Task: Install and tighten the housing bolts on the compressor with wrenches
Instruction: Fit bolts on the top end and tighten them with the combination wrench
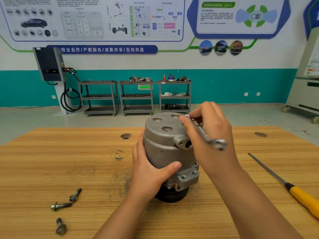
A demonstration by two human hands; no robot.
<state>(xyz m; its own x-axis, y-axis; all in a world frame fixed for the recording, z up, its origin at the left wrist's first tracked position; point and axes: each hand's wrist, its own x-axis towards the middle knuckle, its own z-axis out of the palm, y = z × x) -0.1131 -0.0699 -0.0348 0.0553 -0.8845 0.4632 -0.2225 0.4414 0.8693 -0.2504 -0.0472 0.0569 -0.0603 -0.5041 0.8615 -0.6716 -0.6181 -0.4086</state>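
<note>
A grey metal compressor (165, 149) stands upright on its black pulley in the middle of the wooden table (69, 161). My left hand (150, 169) grips its housing from the left, thumb across the front. My right hand (210, 135) holds a silver wrench (205, 133) over the compressor's top right edge; the wrench's far end sits at the top rim, its near end points toward me and is blurred. Three loose bolts (61, 206) lie on the table at the front left.
A screwdriver with a yellow handle (300, 195) lies on the table at the right. Beyond the table's far edge are three grey shelf carts (136, 97), a wall-mounted charger with cable (50, 64) and a cabinet on wheels (303, 94) at the right.
</note>
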